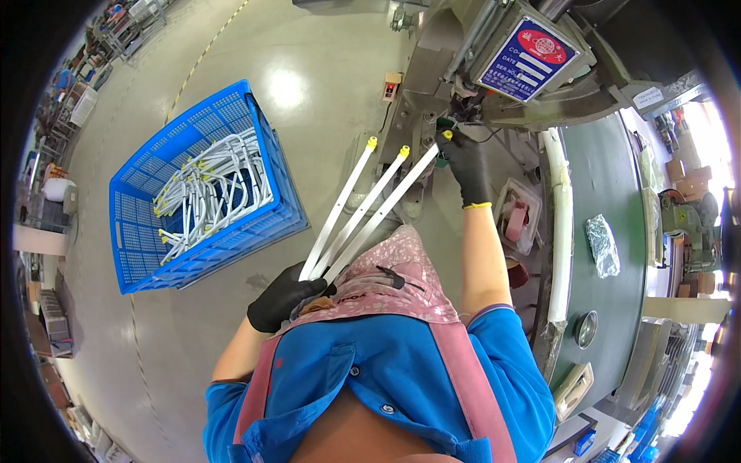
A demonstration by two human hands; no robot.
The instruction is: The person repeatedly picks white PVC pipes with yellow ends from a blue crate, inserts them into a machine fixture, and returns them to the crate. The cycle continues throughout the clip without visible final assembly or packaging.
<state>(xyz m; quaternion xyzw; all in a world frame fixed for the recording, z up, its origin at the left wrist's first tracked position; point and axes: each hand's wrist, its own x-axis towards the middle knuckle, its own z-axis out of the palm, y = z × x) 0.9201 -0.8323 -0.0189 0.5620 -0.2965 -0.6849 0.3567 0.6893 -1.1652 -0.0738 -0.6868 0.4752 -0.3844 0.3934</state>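
My left hand [289,299], in a black glove, is closed around the lower ends of three white metal tubes [367,207]. The tubes fan out away from me, each with a yellow fitting at its far end. My right hand [468,166], also gloved in black, is at the far end of the rightmost tube [407,187], its fingers closed about the yellow fitting [447,135]. This end lies beside the working head of a machine [494,100]; the exact contact there is partly hidden by the glove.
On the floor at left stands a blue plastic crate [127,197] with many white tubes with yellow ends. A green-topped bench [598,324] runs along the right, bearing a plastic bag [603,245] and a round metal dish [586,329]. Below the machine is a tub [516,216].
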